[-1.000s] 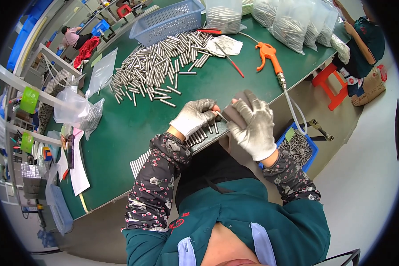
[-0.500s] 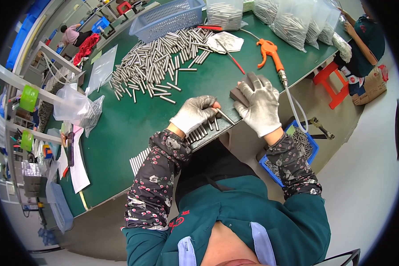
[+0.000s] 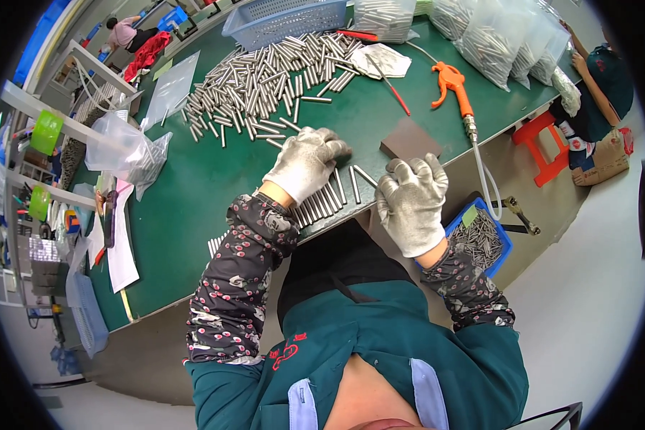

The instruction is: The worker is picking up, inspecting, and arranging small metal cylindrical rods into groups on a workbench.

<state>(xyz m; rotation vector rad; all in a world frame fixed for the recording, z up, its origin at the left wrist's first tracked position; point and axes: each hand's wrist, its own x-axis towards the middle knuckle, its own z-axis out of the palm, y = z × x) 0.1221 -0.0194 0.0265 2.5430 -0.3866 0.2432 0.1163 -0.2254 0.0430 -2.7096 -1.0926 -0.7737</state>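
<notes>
My left hand [image 3: 305, 163], in a grey-white glove, is over the table with its fingers bent together; what lies under the fingertips is hidden. Below it, a row of metal pins [image 3: 315, 206] lies side by side along the table's near edge. My right hand [image 3: 413, 204], gloved too, is at that edge with curled fingers, closed at the end of a slanting metal pin [image 3: 365, 175]. Just beyond the right hand a brown block [image 3: 411, 139] rests flat on the table. A large heap of loose pins [image 3: 265, 86] spreads farther back.
An orange air gun [image 3: 451, 87] with a hose lies right of a red-handled tool [image 3: 395, 95] and a white cloth [image 3: 381, 61]. Behind stand a blue basket [image 3: 283, 25] and bags of pins [image 3: 487, 43]. A blue bin [image 3: 505, 247] sits below the edge. Another person's arm [image 3: 595, 86] is at far right.
My right hand has let go of the brown block and come back toward the near edge, to the slanting pin. My left hand has moved away from that pin, slightly left.
</notes>
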